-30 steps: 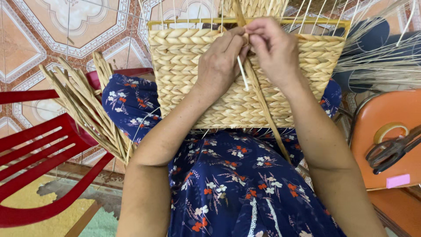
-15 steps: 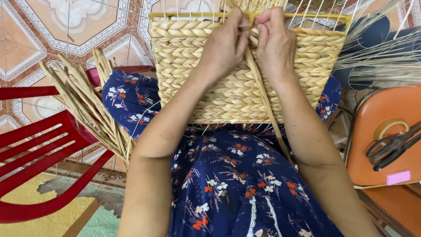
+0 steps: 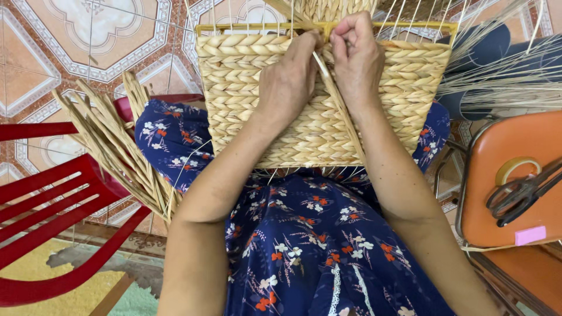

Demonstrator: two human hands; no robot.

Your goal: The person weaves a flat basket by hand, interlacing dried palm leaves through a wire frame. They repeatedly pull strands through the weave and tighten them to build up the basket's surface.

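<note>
Straw bundle [image 3: 117,152] leans beside a red chair [image 3: 58,216] at far left. Woven basket [image 3: 246,99] rests on the lap, with the left hand [image 3: 287,82] pinching a pale strand [image 3: 339,105] at its top rim. The right hand [image 3: 357,64], fist closed, grips the same strand; scissors [image 3: 521,193] lie on an orange chair [image 3: 497,175] at far right.

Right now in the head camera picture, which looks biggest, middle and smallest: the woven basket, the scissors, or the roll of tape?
1. Woven basket, by far the largest.
2. Scissors.
3. Roll of tape, partly hidden under the scissors, so the last two places are less sure.
</note>
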